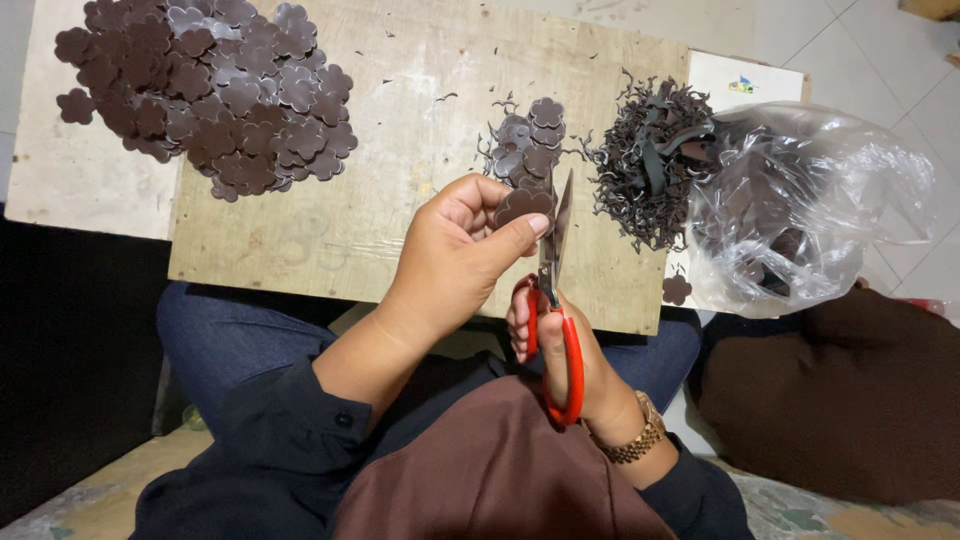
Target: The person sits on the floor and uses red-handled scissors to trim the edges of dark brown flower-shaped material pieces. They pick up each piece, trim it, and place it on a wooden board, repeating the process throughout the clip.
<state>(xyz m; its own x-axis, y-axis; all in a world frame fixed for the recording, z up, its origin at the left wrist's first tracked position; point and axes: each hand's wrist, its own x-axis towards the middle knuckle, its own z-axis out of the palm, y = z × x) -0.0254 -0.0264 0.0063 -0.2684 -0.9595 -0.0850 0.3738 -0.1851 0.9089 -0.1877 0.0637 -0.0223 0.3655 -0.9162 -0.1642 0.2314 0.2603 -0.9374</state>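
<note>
**A:** So what's going on at the board right now?

**B:** The left hand (455, 250) has a dark brown flower-shaped cutout (522, 205) pinched between thumb and curled fingers (478, 195), thumb pressed flat on its lower edge. Right against it, on the thumb side, the blades of the red-handled scissors (553, 300) point up, nearly closed on the piece's edge.

**A:** And the other hand?

**B:** The right hand (575, 365) is wrapped through the red loops, fingers (518, 325) bunched together inside the handle — gold wristwatch (635, 440) on that wrist.

**A:** Where's everything else sitting?

**B:** Just past the fingertips there's a small stack of the same flower shapes (530, 140) on the wooden board (400, 150). Beyond the scissor tips and off to the right, a tangled heap of dark trimmings (655, 160), touching a crumpled clear plastic bag (810, 200) with more brown stuff inside. Far off to the left of the pinching fingers — well apart — is a big pile of finished flowers (210, 90). One stray flower (677, 289) lies by the bag's lower edge.
</note>
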